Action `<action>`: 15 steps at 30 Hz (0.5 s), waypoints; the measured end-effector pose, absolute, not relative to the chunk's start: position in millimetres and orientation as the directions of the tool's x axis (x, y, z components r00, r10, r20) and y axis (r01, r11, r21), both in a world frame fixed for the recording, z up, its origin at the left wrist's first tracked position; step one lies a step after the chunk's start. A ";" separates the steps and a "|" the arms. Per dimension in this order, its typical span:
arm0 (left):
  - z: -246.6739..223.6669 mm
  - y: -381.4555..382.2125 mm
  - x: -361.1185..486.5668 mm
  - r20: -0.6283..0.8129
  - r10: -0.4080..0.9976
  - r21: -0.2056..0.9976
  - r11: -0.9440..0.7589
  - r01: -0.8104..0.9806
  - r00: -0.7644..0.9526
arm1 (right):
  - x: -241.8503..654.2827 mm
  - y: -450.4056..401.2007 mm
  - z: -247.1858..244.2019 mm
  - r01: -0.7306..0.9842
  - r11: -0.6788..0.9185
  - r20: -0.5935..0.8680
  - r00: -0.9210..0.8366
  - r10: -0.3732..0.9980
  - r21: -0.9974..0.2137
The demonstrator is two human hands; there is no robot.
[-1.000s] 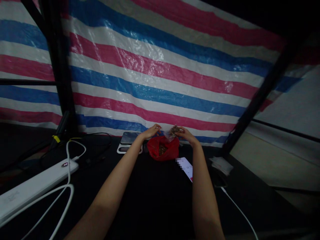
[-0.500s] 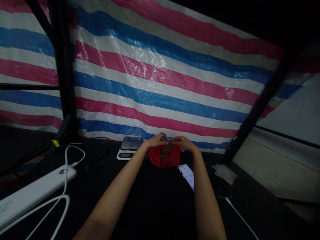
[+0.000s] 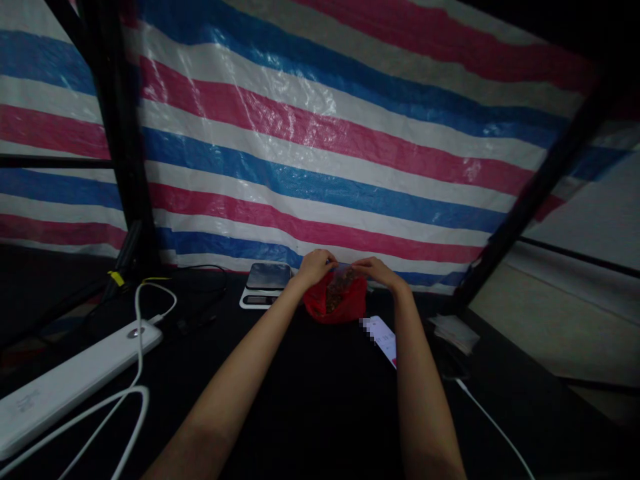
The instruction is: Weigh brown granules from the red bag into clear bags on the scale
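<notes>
A red plastic bag [image 3: 353, 308] stands at the back of the black table. In its mouth sits a clear plastic bag [image 3: 341, 280] with small brown bits in it, too small to name. My left hand [image 3: 317, 267] is closed, its fingertips pinching the clear bag's top edge on the left. On the other side my right hand [image 3: 376, 269] pinches that edge too, fingers pressed together. The lower part of the clear bag is hidden inside the red one.
A small digital scale [image 3: 269, 277] stands left of the bags. Nearer my right forearm lies a lit phone [image 3: 384, 340]. A white power strip [image 3: 75, 383] with cables is at left, and clear packets [image 3: 456, 332] lie at right. A striped sheet [image 3: 320, 173] hangs behind.
The view has shifted slightly. My hands are a little farther apart, and the clear bag's top now looks more stretched between them. The scale and phone have stayed put.
</notes>
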State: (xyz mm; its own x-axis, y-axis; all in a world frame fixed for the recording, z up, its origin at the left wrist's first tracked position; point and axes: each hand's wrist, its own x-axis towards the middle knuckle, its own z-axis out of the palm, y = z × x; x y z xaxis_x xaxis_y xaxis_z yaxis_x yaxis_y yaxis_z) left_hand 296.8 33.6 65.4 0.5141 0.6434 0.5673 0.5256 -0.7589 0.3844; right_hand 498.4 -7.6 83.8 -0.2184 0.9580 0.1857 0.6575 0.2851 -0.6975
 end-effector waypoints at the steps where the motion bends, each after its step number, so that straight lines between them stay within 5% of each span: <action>1: 66.2 32.8 297.6 0.571 0.648 0.390 -0.755 0.527 0.505 | 497.7 -8.5 85.0 0.658 0.288 0.208 -0.199 0.958 -0.696; 15: 69.1 32.9 297.6 0.513 0.644 0.464 -0.765 0.447 0.567 | 501.7 -1.0 83.3 0.691 0.331 0.299 -0.171 0.939 -0.643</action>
State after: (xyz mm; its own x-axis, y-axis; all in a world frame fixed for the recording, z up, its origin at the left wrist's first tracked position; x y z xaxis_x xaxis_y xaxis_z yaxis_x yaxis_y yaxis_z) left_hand 297.6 32.9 69.1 0.5675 0.6437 0.5135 0.4473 -0.7646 0.4641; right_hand 501.7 -1.0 83.3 -0.1712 0.9387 0.2991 0.6905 0.3308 -0.6432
